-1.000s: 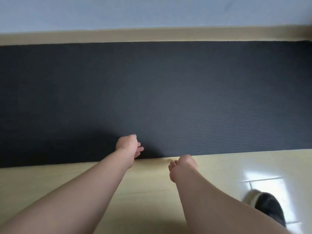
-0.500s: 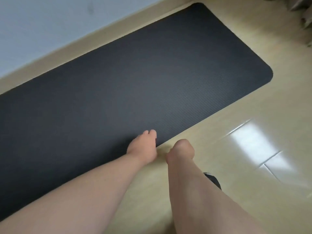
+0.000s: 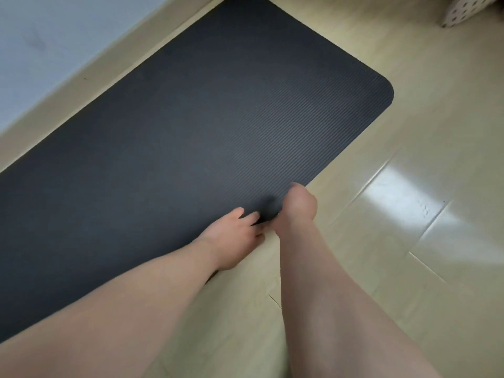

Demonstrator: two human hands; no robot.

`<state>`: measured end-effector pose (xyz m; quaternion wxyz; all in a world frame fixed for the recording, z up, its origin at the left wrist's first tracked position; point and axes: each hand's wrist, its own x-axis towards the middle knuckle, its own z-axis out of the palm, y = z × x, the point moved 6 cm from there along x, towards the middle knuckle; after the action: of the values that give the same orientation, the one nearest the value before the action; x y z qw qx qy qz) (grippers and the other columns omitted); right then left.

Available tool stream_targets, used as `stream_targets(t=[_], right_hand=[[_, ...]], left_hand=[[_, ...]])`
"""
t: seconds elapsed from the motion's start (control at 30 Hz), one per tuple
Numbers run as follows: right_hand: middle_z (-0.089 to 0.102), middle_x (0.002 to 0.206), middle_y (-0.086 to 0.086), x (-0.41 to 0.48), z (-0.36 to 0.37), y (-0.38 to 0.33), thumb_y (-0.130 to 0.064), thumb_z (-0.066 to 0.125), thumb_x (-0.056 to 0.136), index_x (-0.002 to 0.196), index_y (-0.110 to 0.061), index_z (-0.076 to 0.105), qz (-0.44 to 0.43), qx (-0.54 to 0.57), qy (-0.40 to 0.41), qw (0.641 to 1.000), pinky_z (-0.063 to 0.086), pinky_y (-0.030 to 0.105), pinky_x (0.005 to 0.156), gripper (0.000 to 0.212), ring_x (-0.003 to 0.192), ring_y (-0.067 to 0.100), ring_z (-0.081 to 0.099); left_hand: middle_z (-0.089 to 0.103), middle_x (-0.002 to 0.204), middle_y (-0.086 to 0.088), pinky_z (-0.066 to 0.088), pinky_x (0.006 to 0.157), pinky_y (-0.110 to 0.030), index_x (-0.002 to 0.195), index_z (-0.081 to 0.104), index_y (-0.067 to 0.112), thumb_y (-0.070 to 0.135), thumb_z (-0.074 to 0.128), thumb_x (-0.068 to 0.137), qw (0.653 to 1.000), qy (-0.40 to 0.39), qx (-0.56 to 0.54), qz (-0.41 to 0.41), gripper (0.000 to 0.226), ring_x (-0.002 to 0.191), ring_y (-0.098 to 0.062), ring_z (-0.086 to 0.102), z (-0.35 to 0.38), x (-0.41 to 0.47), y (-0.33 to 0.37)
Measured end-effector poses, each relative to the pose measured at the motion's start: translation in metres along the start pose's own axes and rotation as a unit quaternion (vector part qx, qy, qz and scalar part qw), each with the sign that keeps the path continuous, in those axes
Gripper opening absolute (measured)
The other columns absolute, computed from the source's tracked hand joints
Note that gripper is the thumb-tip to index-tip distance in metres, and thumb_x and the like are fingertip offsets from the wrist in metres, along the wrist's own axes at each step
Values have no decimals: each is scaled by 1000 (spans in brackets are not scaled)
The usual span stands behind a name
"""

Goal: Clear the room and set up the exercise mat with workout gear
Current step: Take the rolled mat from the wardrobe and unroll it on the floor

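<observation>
The near long edge of the dark grey ribbed foam exercise mat (image 3: pixel 204 118) is pinched by the left hand (image 3: pixel 234 238), with the thumb on top. The right hand (image 3: pixel 298 208) is curled at the same edge, just beside the left. Its fingers are hidden, so a grip cannot be confirmed. The mat is laid flat on the glossy beige tiled floor (image 3: pixel 409 241), along the pale wall (image 3: pixel 54 36). A white dotted box (image 3: pixel 469 9) is located beyond the far corner.

Left hand (image 3: pixel 234 238), right hand (image 3: pixel 297 209) bare; both forearms (image 3: pixel 122 309) bare to frame edge.
</observation>
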<state>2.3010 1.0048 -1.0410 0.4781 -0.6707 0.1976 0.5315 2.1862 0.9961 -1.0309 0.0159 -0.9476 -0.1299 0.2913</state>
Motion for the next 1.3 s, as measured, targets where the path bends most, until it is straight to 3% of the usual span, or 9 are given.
stream_targets(t=[0.23, 0.37, 0.53, 0.7, 0.77, 0.83, 1.13, 1.23, 1.3], right_hand=[[68, 115, 8, 2, 22, 4, -13, 52, 93, 125, -14, 59, -28, 3, -16, 999, 48, 35, 79, 33, 87, 20, 60], [60, 121, -4, -2, 38, 3, -13, 51, 99, 151, -19, 40, -37, -28, -59, 997, 41, 35, 87, 53, 85, 9, 54], [58, 82, -2, 1, 26, 8, -7, 47, 89, 108, -11, 57, -61, -12, 3, 998, 39, 30, 59, 21, 66, 20, 48], [60, 106, 7, 0, 27, 24, -18, 46, 86, 130, -15, 50, -49, -57, 16, 997, 41, 29, 63, 44, 82, 24, 51], [58, 106, 8, -2, 28, 26, -18, 48, 87, 133, -14, 50, -69, -107, 20, 992, 49, 33, 67, 46, 93, 29, 56], [57, 128, 9, -5, 26, 25, -14, 47, 92, 146, -12, 43, -109, -187, 60, 974, 55, 43, 87, 55, 112, 34, 59], [43, 153, 13, -59, 63, 43, -12, 48, 95, 154, -6, 31, -203, -333, 54, 919, 41, 44, 110, 62, 137, 34, 45], [52, 145, 3, -109, 77, 64, -13, 45, 99, 155, -5, 32, -246, -399, -5, 883, 44, 16, 98, 58, 120, 21, 55], [59, 127, -3, -151, 77, 84, -17, 44, 96, 150, -7, 40, -255, -455, -53, 851, 47, 16, 89, 56, 104, 19, 56]], left_hand=[[24, 161, -2, 32, 86, -40, 148, 40, 20, 15, 40, 96, 998, -21, -13, -61, 52, 123, -30, 39, 8, -9, -15], [1, 171, -3, 37, 103, -43, 159, 22, 31, 11, 42, 95, 983, -55, -93, -149, 70, 140, -36, 31, 22, -17, -33], [3, 170, -5, 34, 112, -40, 162, 12, 26, 11, 41, 96, 974, -26, -141, -174, 73, 146, -32, 26, 31, -30, -24], [-3, 171, -4, 25, 121, -41, 162, 10, 20, 24, 39, 106, 937, -39, -203, -283, 64, 156, -26, 12, 49, -59, -28], [-1, 171, -3, 25, 121, -40, 161, 13, 19, 31, 37, 107, 913, -25, -238, -330, 60, 157, -23, 10, 54, -70, -31], [6, 171, -3, 26, 121, -39, 159, 20, 20, 36, 39, 106, 885, 1, -272, -379, 58, 156, -21, 13, 59, -79, -35], [38, 159, 0, 33, 115, -39, 142, 47, 18, 28, 52, 100, 775, 120, -397, -476, 43, 146, -19, 36, 72, -121, -39], [43, 154, 1, 35, 110, -38, 140, 51, 16, 20, 52, 99, 700, 142, -471, -517, 41, 140, -22, 41, 63, -172, -28], [45, 151, 1, 38, 107, -37, 139, 51, 17, 16, 51, 98, 607, 145, -539, -565, 42, 136, -23, 45, 56, -224, -9]])
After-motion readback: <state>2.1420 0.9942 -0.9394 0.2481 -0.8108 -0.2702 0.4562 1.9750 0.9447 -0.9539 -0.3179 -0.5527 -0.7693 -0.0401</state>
